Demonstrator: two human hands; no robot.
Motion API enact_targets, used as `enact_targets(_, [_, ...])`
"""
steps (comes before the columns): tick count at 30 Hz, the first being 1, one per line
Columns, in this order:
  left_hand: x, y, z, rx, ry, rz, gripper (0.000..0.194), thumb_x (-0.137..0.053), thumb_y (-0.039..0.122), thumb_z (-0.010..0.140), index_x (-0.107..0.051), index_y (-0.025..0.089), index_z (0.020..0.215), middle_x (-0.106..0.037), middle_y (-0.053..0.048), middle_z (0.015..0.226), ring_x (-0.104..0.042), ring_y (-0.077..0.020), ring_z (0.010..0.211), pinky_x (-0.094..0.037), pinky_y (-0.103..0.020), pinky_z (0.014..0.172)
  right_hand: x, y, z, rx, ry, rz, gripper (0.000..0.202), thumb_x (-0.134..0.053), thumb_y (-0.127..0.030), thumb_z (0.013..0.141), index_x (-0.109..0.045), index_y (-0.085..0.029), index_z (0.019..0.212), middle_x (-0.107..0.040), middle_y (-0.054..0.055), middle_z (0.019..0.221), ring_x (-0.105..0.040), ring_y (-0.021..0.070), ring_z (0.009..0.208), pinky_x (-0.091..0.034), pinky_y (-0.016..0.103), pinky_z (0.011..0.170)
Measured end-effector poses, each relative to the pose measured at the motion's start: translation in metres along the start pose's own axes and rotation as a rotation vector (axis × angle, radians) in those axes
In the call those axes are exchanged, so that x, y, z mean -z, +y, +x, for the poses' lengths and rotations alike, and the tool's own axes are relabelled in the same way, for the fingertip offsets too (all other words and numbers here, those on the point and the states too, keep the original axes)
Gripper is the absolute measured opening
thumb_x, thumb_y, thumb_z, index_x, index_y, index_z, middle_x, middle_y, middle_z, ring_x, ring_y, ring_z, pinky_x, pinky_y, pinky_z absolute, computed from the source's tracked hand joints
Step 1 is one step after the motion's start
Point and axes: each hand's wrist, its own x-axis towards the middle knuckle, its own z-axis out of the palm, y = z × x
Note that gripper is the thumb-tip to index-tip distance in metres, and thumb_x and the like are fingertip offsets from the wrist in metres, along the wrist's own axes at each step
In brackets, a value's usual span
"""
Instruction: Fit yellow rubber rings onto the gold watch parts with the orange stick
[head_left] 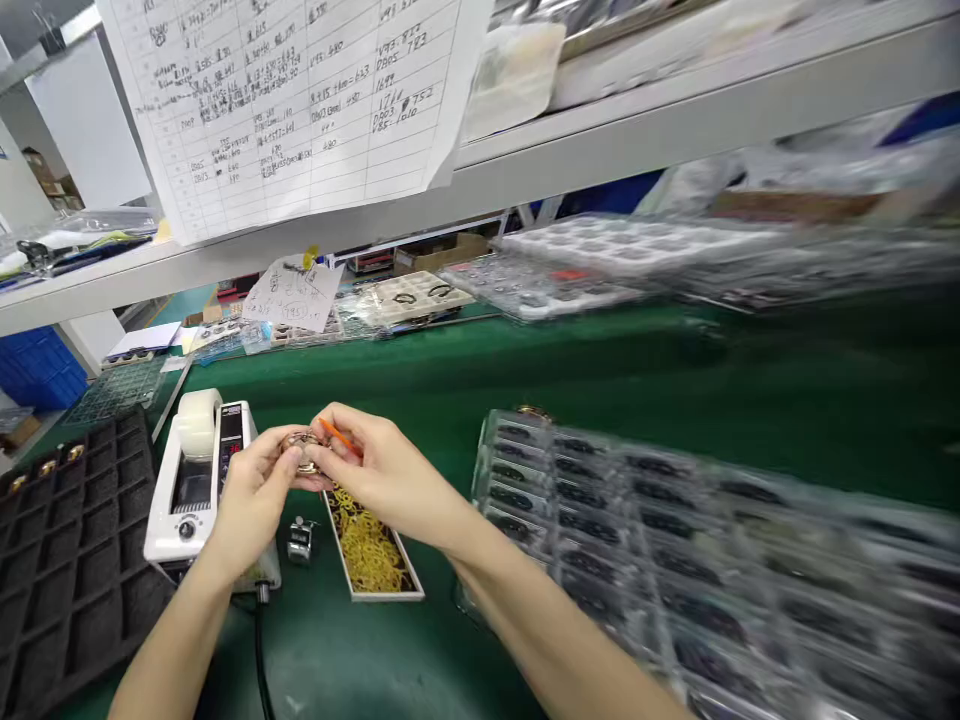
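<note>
Both hands meet above the green bench, around a small shiny round metal part (pixel 305 452) that looks like a watch case. My left hand (pixel 259 485) is closed, pinching the part between thumb and fingers. My right hand (pixel 367 465) is closed too, its thumb against the part, with a thin orange stick (pixel 339 436) held between its fingers. Fingers cover much of the metal part and the stick's tip. Just below the hands lies a shallow white box (pixel 417 592) of yellow rings (pixel 367 550). Near my left wrist sits a small metal tally counter (pixel 300 540).
A white tape dispenser (pixel 166 520) stands left of the hands. Beyond it lies a black compartment tray (pixel 82 560) with several gold pieces. Clear plastic trays (pixel 585 500) of dark parts spread to the right. A written sheet (pixel 300 110) hangs from the shelf (pixel 525 165).
</note>
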Motion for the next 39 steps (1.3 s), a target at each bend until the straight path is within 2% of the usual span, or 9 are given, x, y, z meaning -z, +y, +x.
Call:
enact_targets(5, [-0.001, 0.002, 0.005, 0.023, 0.015, -0.013, 0.026, -0.072, 0.036, 0.078, -0.071, 0.014, 0.091, -0.074, -0.007, 0.090, -0.070, -0.0168, 0.072, -0.062, -0.026, 0.062, -0.002, 0.001, 0.000, -0.019, -0.013, 0.012, 0.020, -0.049, -0.033, 0.080, -0.039, -0.022, 0.067, -0.031, -0.008, 0.059, -0.027, 0.0088, 0.052, -0.027, 0.023, 0.047])
enact_targets(12, [0.001, -0.003, 0.006, 0.036, 0.012, -0.049, 0.030, -0.073, 0.038, 0.077, -0.069, 0.012, 0.092, -0.073, -0.006, 0.084, -0.068, -0.0137, 0.058, -0.061, -0.027, 0.060, -0.003, 0.005, 0.001, -0.027, 0.000, 0.036, 0.018, -0.050, -0.033, 0.079, -0.040, -0.022, 0.068, -0.034, -0.007, 0.060, -0.029, 0.0087, 0.053, -0.028, 0.023, 0.048])
enact_targets(22, [-0.002, -0.007, 0.002, -0.016, 0.013, 0.041, 0.025, -0.059, 0.033, 0.088, -0.068, 0.013, 0.102, -0.073, -0.007, 0.096, -0.071, -0.0157, 0.070, -0.063, -0.029, 0.069, -0.005, 0.011, 0.000, -0.006, 0.045, 0.019, 0.016, -0.051, -0.029, 0.080, -0.041, -0.021, 0.069, -0.039, -0.007, 0.060, -0.034, 0.0088, 0.052, -0.032, 0.022, 0.047])
enact_targets(25, [0.002, -0.009, 0.006, -0.084, -0.007, 0.132, 0.020, -0.054, 0.026, 0.091, -0.068, 0.014, 0.100, -0.074, -0.008, 0.098, -0.072, -0.0183, 0.078, -0.063, -0.030, 0.070, -0.007, 0.013, 0.000, 0.084, 0.088, -0.064, 0.017, -0.051, -0.024, 0.084, -0.042, -0.021, 0.070, -0.042, -0.006, 0.060, -0.038, 0.0090, 0.051, -0.034, 0.022, 0.046])
enact_targets(28, [0.010, -0.008, 0.007, -0.350, 0.011, 0.403, 0.015, -0.053, 0.014, 0.089, -0.067, 0.016, 0.094, -0.075, -0.007, 0.094, -0.073, -0.0195, 0.085, -0.062, -0.031, 0.076, -0.008, 0.011, -0.002, 0.407, 0.213, -0.293, 0.015, -0.050, -0.013, 0.087, -0.048, -0.020, 0.074, -0.053, -0.001, 0.068, -0.050, 0.0111, 0.059, -0.041, 0.022, 0.052])
enact_targets(30, [0.017, -0.004, 0.005, -0.679, 0.047, 0.580, 0.018, -0.054, 0.005, 0.086, -0.064, 0.017, 0.093, -0.075, -0.007, 0.097, -0.072, -0.0206, 0.095, -0.060, -0.034, 0.084, -0.008, 0.008, -0.007, 0.686, 0.328, -0.475, 0.015, -0.050, -0.006, 0.086, -0.053, -0.020, 0.081, -0.060, 0.003, 0.076, -0.056, 0.0127, 0.068, -0.045, 0.022, 0.057])
enact_targets(32, [0.021, 0.001, -0.002, -0.982, 0.103, 0.711, 0.020, -0.056, 0.000, 0.083, -0.061, 0.017, 0.091, -0.073, -0.009, 0.104, -0.069, -0.0213, 0.104, -0.059, -0.036, 0.089, -0.009, 0.005, -0.015, 0.895, 0.444, -0.636, 0.016, -0.051, -0.004, 0.087, -0.056, -0.020, 0.088, -0.063, 0.004, 0.078, -0.055, 0.0127, 0.066, -0.044, 0.023, 0.056])
enact_targets(34, [0.023, 0.005, -0.011, -1.167, 0.185, 0.849, 0.018, -0.059, -0.001, 0.081, -0.060, 0.016, 0.088, -0.071, -0.009, 0.105, -0.068, -0.0212, 0.106, -0.061, -0.034, 0.086, -0.010, 0.004, -0.025, 1.003, 0.521, -0.739, 0.015, -0.051, -0.006, 0.088, -0.057, -0.020, 0.090, -0.064, 0.003, 0.076, -0.050, 0.0116, 0.059, -0.042, 0.024, 0.052])
enact_targets(39, [0.024, 0.004, -0.026, -1.404, 0.345, 1.054, 0.015, -0.065, -0.002, 0.077, -0.060, 0.013, 0.079, -0.062, -0.007, 0.097, -0.066, -0.0196, 0.101, -0.062, -0.034, 0.083, -0.011, 0.006, -0.039, 1.066, 0.550, -0.806, 0.019, -0.059, -0.005, 0.081, -0.060, -0.024, 0.081, -0.064, 0.000, 0.076, -0.049, 0.0098, 0.056, -0.040, 0.023, 0.049])
